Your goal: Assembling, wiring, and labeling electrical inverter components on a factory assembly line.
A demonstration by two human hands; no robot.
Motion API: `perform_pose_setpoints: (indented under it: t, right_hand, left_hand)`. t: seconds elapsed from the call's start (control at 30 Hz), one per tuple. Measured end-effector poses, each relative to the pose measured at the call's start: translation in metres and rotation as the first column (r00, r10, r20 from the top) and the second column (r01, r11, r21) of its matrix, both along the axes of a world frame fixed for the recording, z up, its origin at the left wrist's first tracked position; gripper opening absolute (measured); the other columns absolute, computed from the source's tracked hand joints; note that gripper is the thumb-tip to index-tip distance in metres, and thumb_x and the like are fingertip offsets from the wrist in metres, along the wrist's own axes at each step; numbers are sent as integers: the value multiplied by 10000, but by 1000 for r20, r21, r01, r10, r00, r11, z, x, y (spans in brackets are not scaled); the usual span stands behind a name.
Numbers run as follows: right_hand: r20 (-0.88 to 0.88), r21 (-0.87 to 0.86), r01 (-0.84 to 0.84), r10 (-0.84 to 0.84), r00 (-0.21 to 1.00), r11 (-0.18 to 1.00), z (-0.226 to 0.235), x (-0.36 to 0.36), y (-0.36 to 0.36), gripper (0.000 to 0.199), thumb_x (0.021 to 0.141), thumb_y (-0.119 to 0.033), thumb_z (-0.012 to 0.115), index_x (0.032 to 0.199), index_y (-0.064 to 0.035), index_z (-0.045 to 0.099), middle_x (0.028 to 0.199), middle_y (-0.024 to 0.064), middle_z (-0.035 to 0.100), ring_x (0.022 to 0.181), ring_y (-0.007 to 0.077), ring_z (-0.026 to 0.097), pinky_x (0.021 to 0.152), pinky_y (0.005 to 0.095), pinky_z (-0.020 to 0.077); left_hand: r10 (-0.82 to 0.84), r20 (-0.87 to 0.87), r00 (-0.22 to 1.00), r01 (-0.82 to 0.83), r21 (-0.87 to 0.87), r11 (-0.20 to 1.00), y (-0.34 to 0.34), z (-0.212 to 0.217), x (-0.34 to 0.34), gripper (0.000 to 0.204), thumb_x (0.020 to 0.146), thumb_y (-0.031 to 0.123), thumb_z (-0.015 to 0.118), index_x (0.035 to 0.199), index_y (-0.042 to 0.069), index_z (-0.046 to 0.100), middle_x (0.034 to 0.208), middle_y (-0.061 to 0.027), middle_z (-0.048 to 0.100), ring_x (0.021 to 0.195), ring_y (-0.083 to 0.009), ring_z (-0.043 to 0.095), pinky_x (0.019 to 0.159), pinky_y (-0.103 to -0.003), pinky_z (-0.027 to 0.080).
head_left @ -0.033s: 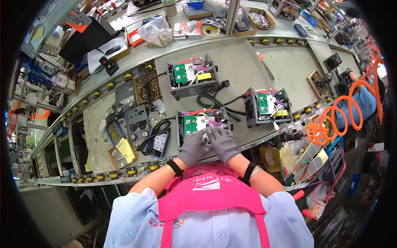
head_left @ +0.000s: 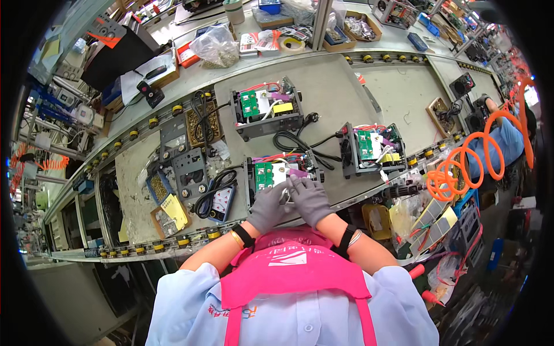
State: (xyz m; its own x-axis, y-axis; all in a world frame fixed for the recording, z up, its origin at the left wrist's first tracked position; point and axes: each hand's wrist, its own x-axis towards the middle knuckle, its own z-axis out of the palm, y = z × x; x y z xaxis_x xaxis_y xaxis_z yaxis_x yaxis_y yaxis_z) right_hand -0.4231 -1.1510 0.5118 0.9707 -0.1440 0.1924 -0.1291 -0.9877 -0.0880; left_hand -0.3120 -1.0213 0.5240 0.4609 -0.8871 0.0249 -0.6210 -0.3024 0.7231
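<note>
Both gloved hands meet at the near side of an open electronic unit (head_left: 264, 173) with a green circuit board, white block and purple part. My left hand (head_left: 269, 206) is closed, its fingertips by a short white cable (head_left: 284, 196) at the unit's front. Close against it, my right hand (head_left: 311, 199) has bent fingers reaching over the unit's front edge; what they pinch is hidden. A similar open unit (head_left: 269, 108) stands behind, and another unit (head_left: 374, 149) to the right. Black power cords (head_left: 300, 140) lie between them.
At left lie dark panels (head_left: 189, 169), a tray of brass-coloured screws (head_left: 213, 128), a blue bin (head_left: 158, 185) and a coiled black cord (head_left: 214, 190). A power screwdriver (head_left: 402, 190) sits at the right edge, near a coiled orange hose (head_left: 461, 167). Another person's blue sleeve (head_left: 501, 151) shows far right.
The scene has shifted very slightly in view. Both hands stay at the front of the near unit, with almost no visible movement.
</note>
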Motion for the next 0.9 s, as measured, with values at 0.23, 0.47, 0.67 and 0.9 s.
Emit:
perform_pose_setpoints:
  t: [0.23, 0.47, 0.67, 0.9]
  right_hand:
    - [-112, 160, 29, -11, 994, 987, 8, -2, 3, 420, 781, -220, 570, 1183, -100, 552, 1208, 64, 520, 1034, 262, 523, 865, 400, 400]
    - [29, 311, 20, -30, 999, 950, 10, -27, -4, 683, 662, -146, 684, 1309, -102, 471, 1358, 141, 433, 1212, 307, 446, 1031, 417, 326]
    - [208, 487, -19, -94, 974, 873, 15, -34, -20, 592, 664, -134, 703, 1233, -123, 540, 1276, 122, 495, 1163, 316, 480, 971, 423, 388]
    - [275, 555, -39, -139, 951, 831, 22, -48, -22, 421, 692, -121, 694, 1103, -116, 606, 1155, 130, 565, 1053, 323, 536, 897, 415, 439]
  left_hand:
    - [-215, 351, 911, 179, 133, 975, 14, -6, -4, 601, 708, 354, 713, 1214, 107, 502, 877, -65, 655, 832, -264, 586, 780, -427, 410]
    - [-64, 450, 891, 59, 24, 998, 31, -11, -15, 477, 731, 240, 643, 1167, 75, 541, 902, -37, 628, 860, -206, 569, 787, -376, 390]
    - [-89, 426, 900, 98, 0, 995, 30, -1, -9, 308, 763, 141, 608, 1064, 72, 593, 920, -57, 630, 876, -239, 586, 761, -386, 433]
    - [-47, 460, 887, 106, -103, 989, 23, 12, -15, 395, 738, 128, 619, 1130, 120, 569, 928, -83, 610, 847, -265, 569, 745, -400, 466]
